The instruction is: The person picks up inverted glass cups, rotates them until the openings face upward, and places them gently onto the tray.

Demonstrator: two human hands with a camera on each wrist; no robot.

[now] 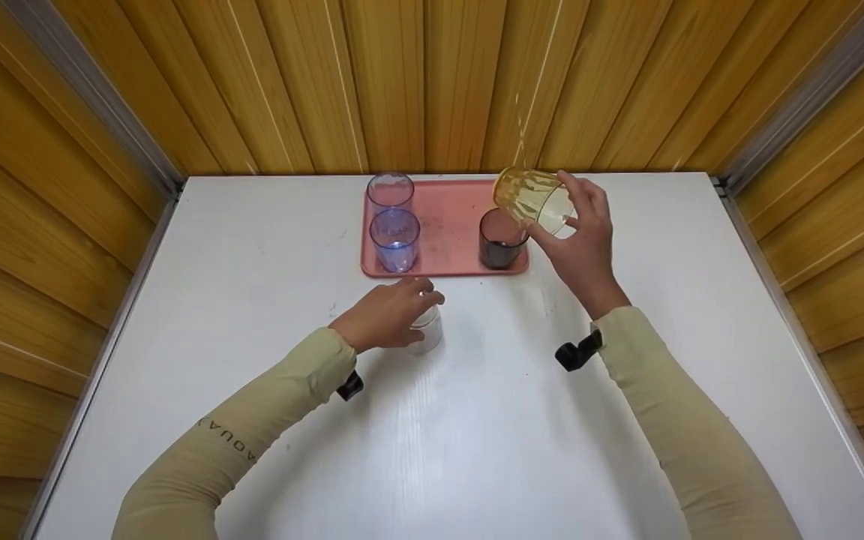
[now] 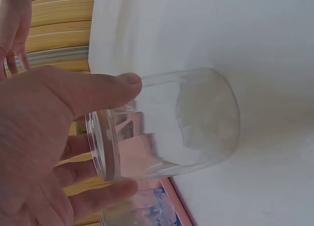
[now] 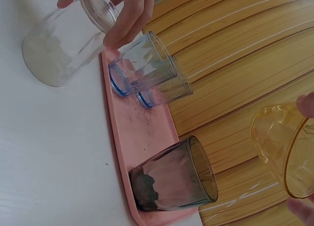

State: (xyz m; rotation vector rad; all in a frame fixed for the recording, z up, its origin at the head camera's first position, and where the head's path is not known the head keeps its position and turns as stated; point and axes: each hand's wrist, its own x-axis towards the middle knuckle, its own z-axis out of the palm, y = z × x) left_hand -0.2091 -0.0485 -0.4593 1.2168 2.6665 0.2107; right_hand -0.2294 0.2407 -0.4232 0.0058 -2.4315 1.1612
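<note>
Two hands are gripping tumblers: the left hand [image 1: 387,315] is clasping a clear glass tumbler [image 1: 427,328] upright on the white bench [image 1: 477,420]; the right hand [image 1: 582,240] is holding an amber ribbed tumbler [image 1: 533,199] tilted above the pink tray [image 1: 447,240], just beside a smoky grey tumbler [image 1: 501,238].

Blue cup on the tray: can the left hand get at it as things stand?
Probably not yet: the left hand grips the clear cup. The blue cup stands just beyond it, with nothing between.
</note>
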